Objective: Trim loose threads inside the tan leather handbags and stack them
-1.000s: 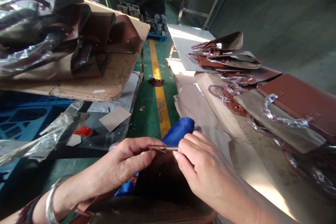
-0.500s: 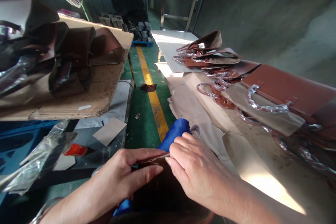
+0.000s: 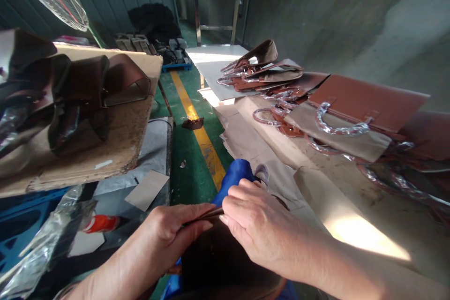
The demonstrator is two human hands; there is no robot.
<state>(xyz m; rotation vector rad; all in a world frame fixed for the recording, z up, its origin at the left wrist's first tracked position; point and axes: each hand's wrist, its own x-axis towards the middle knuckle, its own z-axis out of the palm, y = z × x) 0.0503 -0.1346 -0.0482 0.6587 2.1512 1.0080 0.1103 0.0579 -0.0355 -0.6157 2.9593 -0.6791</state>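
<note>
A dark brown bag (image 3: 218, 262) lies over my lap, its inside in deep shadow. My left hand (image 3: 172, 229) pinches the bag's upper edge between thumb and fingers. Right beside it, my right hand (image 3: 251, 220) grips the same edge, thumb toward me and fingers curled over the far side. Blue cloth (image 3: 237, 176) shows behind the hands and below the bag. How the far side of the bag looks is hidden by my hands.
Brown handbags (image 3: 369, 98) with plastic-wrapped handles lie on the right-hand table. Darker bag pieces (image 3: 87, 84) sit on cardboard (image 3: 119, 150) at left. Below are an orange-red spool-like object (image 3: 101, 223) and clear plastic (image 3: 52, 229). A yellow line (image 3: 207, 145) runs along the green floor.
The camera view has turned a little, so the surroundings shift left, with the left table lower. Both hands keep hold of the bag's edge, with the left hand slightly lower.
</note>
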